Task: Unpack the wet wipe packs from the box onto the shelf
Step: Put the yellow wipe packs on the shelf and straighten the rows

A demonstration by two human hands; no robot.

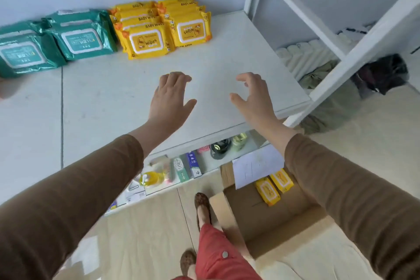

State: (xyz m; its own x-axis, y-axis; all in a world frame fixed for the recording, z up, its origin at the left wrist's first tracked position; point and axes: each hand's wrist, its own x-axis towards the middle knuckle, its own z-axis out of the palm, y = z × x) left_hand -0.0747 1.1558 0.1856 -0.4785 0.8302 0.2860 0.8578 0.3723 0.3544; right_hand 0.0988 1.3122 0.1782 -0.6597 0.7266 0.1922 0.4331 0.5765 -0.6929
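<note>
Both hands, left hand [169,95] and right hand [253,95], hover empty and loosely spread above the shelf [227,63]. Yellow baby wipes packs [163,27] stand stacked by the wall, likely leaving front space free; more lie in the cardboard box [261,213] below.

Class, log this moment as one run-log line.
left hand: empty | right hand: empty | yellow packs: in box | shelf: stacked

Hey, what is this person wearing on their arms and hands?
Both arms wear long brown sleeves of a plain, soft-looking fabric, the left sleeve and the right sleeve each ending short of the wrist. The left hand and right hand are bare: no gloves, rings, watch or bracelets show.
</note>
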